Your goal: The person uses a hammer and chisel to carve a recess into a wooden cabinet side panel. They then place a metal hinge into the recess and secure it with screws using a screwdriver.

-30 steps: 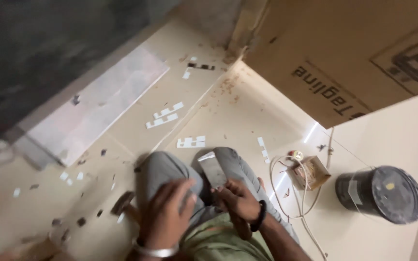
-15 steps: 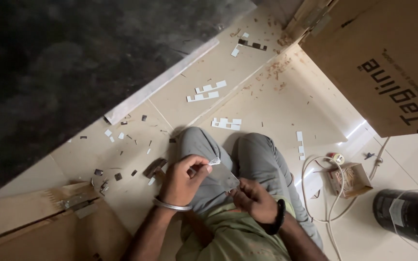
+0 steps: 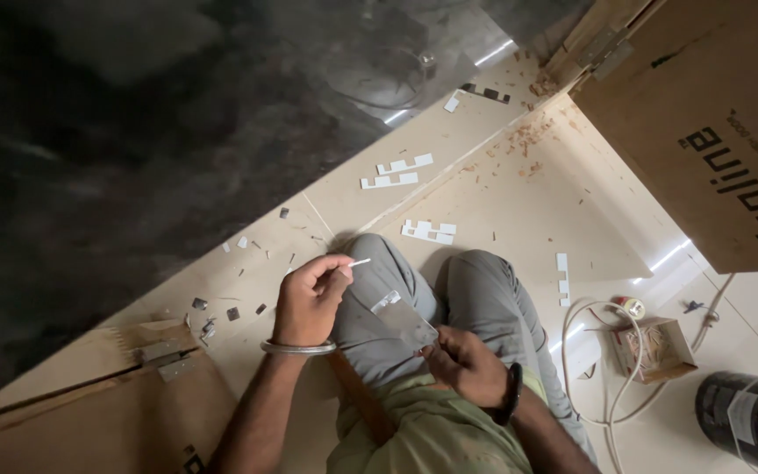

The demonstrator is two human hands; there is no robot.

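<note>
Fingers of left hand (image 3: 309,298) pinch a thin white strip (image 3: 360,262); right hand (image 3: 465,365) grips a shiny (flat) metal plate (image 3: 404,319).

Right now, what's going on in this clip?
A person sits on a tiled floor with knees drawn up. The right hand holds a flat, shiny metal piece over the lap, while the left hand, with a metal bangle on its wrist, pinches a thin white strip above it. Small white strips lie scattered on the floor, and a small cardboard box with a white cord sits beside a black bucket.
</note>
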